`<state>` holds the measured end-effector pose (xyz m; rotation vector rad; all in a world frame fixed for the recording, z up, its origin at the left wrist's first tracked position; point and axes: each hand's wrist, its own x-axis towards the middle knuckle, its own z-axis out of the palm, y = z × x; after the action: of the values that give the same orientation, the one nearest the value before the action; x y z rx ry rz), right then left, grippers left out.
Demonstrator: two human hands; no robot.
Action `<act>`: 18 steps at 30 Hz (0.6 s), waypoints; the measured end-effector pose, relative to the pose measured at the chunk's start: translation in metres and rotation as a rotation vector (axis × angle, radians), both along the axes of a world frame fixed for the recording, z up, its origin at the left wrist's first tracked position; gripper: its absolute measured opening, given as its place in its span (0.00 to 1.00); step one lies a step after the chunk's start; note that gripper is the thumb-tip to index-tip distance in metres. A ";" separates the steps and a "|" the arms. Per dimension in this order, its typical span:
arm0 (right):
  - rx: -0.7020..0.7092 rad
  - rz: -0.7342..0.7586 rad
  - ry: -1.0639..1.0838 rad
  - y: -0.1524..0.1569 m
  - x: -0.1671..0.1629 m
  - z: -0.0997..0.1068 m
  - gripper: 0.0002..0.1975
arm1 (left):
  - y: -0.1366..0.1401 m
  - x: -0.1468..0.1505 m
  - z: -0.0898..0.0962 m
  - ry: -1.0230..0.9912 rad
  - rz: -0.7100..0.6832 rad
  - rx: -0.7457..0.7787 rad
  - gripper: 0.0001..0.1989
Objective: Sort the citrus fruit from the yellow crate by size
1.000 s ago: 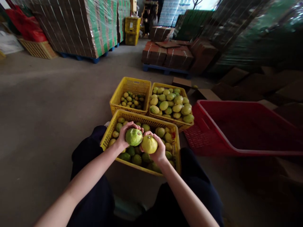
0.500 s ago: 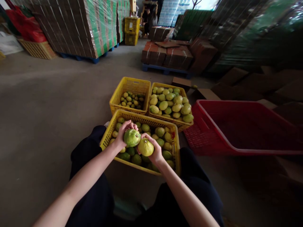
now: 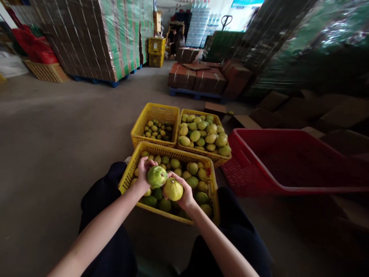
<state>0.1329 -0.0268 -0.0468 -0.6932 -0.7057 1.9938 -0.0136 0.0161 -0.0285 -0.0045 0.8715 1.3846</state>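
Note:
My left hand is closed round a green lemon with a rough, brown-marked end facing me. Beside it, my right hand grips a yellower lemon from its right side. The two fruits are held close together above the near yellow crate, which stands between my knees. Green and yellow lemons lie inside that crate, some hidden under my hands.
Behind stand two more yellow crates: the left one holds smaller lemons low down, the right one is heaped. A red crate is at the right. Farther back are bundled cardboard on a blue pallet, wrapped stacks and a distant person.
My view has tilted up slightly, so the crates and hands appear lower and a little farther left. Both hands keep hold of the same lemons.

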 end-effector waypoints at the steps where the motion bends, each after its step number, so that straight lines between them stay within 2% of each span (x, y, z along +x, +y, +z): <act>1: -0.023 -0.014 0.007 0.002 0.000 -0.001 0.17 | 0.000 0.001 -0.001 0.005 0.034 -0.025 0.22; 3: -0.079 -0.039 0.010 0.005 -0.001 -0.003 0.18 | 0.000 0.002 -0.003 -0.014 0.058 -0.082 0.22; 8: -0.231 -0.081 -0.058 0.012 -0.003 -0.008 0.22 | -0.004 0.011 0.000 -0.019 0.000 -0.166 0.14; 11: -0.248 -0.178 -0.078 0.010 -0.005 -0.006 0.20 | -0.005 0.015 0.001 0.018 -0.088 -0.210 0.11; 15: -0.230 -0.304 -0.096 0.010 -0.003 0.000 0.18 | -0.001 0.017 -0.007 0.086 -0.203 -0.326 0.09; 18: -0.310 -0.363 -0.132 0.014 0.004 0.006 0.17 | 0.001 0.016 -0.013 0.221 -0.296 -0.317 0.09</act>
<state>0.1372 -0.0124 -0.0406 -1.0639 -0.3159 1.7448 0.0024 0.0174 -0.0412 0.0342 1.2184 0.9721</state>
